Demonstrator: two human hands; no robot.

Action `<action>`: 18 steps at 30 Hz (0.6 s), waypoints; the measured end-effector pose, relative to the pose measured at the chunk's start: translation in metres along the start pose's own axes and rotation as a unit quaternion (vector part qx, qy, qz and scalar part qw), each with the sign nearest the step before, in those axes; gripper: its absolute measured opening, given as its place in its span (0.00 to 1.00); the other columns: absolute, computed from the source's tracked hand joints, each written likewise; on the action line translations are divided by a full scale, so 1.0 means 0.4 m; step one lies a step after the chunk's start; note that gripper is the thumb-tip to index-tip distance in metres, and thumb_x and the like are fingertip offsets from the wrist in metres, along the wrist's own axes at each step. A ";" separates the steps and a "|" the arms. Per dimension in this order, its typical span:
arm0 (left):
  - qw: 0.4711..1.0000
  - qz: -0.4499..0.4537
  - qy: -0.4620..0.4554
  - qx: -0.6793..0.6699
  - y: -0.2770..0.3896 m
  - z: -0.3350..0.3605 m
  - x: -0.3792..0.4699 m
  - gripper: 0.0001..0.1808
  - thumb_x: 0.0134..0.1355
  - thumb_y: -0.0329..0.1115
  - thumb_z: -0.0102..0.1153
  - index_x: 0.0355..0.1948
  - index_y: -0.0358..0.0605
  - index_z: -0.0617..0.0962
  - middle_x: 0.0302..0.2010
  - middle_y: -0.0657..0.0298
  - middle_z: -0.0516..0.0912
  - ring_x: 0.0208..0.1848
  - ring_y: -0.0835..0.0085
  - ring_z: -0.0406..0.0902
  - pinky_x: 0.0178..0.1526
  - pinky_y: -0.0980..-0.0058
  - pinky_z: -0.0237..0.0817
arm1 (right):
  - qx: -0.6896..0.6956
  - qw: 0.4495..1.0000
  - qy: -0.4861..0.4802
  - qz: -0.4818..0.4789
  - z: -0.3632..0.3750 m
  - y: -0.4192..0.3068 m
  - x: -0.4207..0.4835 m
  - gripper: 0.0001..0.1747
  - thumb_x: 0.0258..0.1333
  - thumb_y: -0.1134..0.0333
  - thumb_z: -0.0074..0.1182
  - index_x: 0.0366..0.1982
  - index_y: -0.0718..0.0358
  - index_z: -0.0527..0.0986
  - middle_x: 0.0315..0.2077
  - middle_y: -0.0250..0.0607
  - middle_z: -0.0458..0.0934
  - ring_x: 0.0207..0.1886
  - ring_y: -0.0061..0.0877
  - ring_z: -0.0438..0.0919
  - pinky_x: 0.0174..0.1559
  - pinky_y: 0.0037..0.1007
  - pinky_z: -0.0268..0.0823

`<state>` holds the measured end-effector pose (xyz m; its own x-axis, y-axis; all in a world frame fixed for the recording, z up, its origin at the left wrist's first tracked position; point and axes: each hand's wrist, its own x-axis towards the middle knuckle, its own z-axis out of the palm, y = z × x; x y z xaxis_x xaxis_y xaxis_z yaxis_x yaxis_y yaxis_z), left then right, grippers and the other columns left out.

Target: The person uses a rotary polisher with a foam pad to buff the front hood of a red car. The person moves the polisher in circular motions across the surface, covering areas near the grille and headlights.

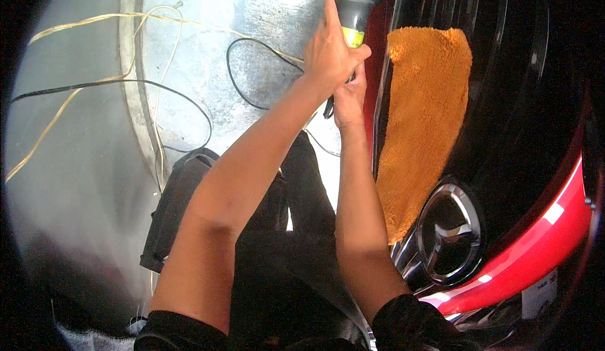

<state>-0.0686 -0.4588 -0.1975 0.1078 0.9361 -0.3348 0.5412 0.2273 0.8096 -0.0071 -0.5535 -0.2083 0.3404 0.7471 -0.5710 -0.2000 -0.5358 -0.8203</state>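
A black power tool (pixel 354 13) with a yellow-green band, by its shape a car polisher, extends past the top edge of the view, where its front end is cut off. Around its rear body is my left hand (pixel 328 46), index finger stretched along the side. My right hand (pixel 352 98) grips the handle end just behind, partly covered by the left. A short black piece like a cord sleeve (pixel 329 107) hangs below the grip. Just right of both hands, an orange microfibre towel (pixel 425 114) drapes over the dark front of a red car.
The car's round chrome emblem (pixel 449 235) and red painted panel (pixel 534 251) lie at lower right. Black cable (pixel 184 98) and pale yellowish cord (pixel 85 20) loop across the grey floor (pixel 198 48) on the left. A pale strip (pixel 130 44) crosses that floor.
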 end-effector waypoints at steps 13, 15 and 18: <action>0.998 -0.026 -0.048 0.016 -0.076 0.021 -0.236 0.65 0.49 0.43 0.77 0.81 0.43 0.49 0.56 0.35 0.83 0.55 0.34 0.83 0.57 0.45 0.75 | 0.119 0.993 0.006 -0.011 -0.044 0.162 -0.216 0.42 0.59 0.74 0.72 0.71 0.62 0.64 0.63 0.38 0.75 0.64 0.27 0.76 0.64 0.33 0.71; 0.998 -0.024 -0.056 0.018 -0.084 0.032 -0.274 0.66 0.48 0.43 0.77 0.81 0.43 0.49 0.58 0.35 0.82 0.56 0.35 0.83 0.58 0.46 0.75 | 0.127 0.992 0.006 -0.016 -0.066 0.195 -0.244 0.42 0.59 0.75 0.72 0.71 0.61 0.64 0.63 0.38 0.75 0.63 0.27 0.77 0.64 0.33 0.72; 0.998 -0.014 -0.060 0.019 -0.099 0.045 -0.329 0.66 0.48 0.43 0.77 0.81 0.44 0.49 0.60 0.36 0.81 0.57 0.36 0.83 0.58 0.47 0.75 | 0.154 0.988 0.005 -0.005 -0.090 0.229 -0.287 0.46 0.55 0.76 0.73 0.72 0.62 0.63 0.63 0.39 0.75 0.62 0.28 0.77 0.63 0.32 0.73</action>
<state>-0.0892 -0.5956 -0.1942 0.1903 0.8904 -0.4136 0.5758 0.2400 0.7816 -0.0314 -0.7027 -0.2168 0.3518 0.7475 -0.5634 -0.4655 -0.3825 -0.7981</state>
